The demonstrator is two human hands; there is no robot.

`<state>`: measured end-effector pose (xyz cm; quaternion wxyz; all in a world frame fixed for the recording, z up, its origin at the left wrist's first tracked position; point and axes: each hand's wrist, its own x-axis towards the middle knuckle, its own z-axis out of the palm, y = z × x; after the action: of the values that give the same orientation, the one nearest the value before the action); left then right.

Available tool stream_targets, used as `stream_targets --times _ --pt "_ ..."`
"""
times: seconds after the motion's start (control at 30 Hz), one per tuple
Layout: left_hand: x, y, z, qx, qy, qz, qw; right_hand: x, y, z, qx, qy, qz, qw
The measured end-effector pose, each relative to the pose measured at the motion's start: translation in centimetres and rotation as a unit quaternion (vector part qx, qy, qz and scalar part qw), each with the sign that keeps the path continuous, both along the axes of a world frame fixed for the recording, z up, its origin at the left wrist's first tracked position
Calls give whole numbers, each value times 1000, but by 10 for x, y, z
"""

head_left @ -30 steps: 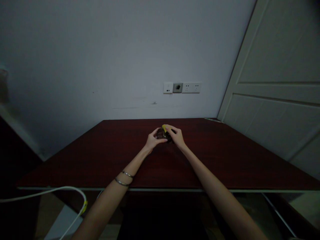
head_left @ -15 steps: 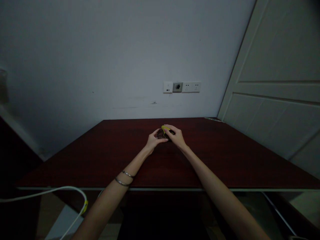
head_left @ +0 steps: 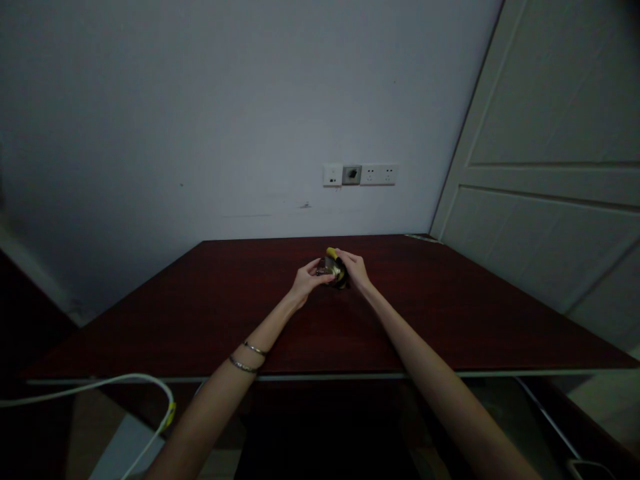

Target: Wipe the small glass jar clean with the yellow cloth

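Over the far middle of the dark red table (head_left: pixel 210 320), my two hands meet at a small item. My left hand (head_left: pixel 303 283) is closed round a clear, shiny, glass-like object (head_left: pixel 326 268), thumb on its near side and fingers on its far side. My right hand (head_left: pixel 357 271) presses a yellow-and-black piece (head_left: pixel 332 253) against that object's right side. Whether this piece is a separate thing or part of the object I cannot tell. Dim light and my fingers hide its details. Two bracelets (head_left: pixel 244 365) circle my left forearm.
Behind the table rises a pale wall with sockets (head_left: pixel 379 175). A white panelled door (head_left: pixel 545 173) stands along the right side. A white cable (head_left: pixel 125 378) with a yellow tag loops past the table's front left edge.
My right hand has shifted slightly, its fingers now more upright along the right side. More of the clear object and the yellow-and-black piece shows. My left hand keeps its grip.
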<state>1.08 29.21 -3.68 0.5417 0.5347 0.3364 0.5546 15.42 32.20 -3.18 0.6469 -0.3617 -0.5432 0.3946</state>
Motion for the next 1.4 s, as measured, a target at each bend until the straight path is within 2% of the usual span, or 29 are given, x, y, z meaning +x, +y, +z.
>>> stream_targets --times 0.13,0.2,0.3,0.5,0.6,0.93,1.03,1.17,1.27,1.33,1.4 --pt "-2 -1 1 -28 8 2 1000 -4 -15 6 102 -55 -7 993" --pt "-3 -1 1 -33 14 -2 999 -5 -18 7 128 -74 -1 989" --pt "-3 -3 1 -30 20 -8 999 -4 -15 5 114 -76 1 991" --pt "-1 -2 -2 -23 39 -11 999 -1 1 -2 24 -41 -19 999" --pt "-1 -1 -2 -30 37 -10 999 -1 3 -4 17 -39 -17 999" --pt "-7 8 -6 -119 -3 -31 992 5 0 -10 54 -123 125 983" --pt "-9 8 -6 -129 5 -40 991 7 0 -12 63 -154 141 976" --pt "-12 10 -7 -143 17 -77 987 7 0 -12 72 -168 123 976" --pt "-15 12 -8 -152 24 -140 978 7 -2 -10 75 -171 100 977" --pt "-17 12 -8 -139 27 -184 973 7 -3 -8 72 -167 83 980" --pt "-17 10 -7 -106 34 -200 973 6 -4 -6 64 -161 74 982"
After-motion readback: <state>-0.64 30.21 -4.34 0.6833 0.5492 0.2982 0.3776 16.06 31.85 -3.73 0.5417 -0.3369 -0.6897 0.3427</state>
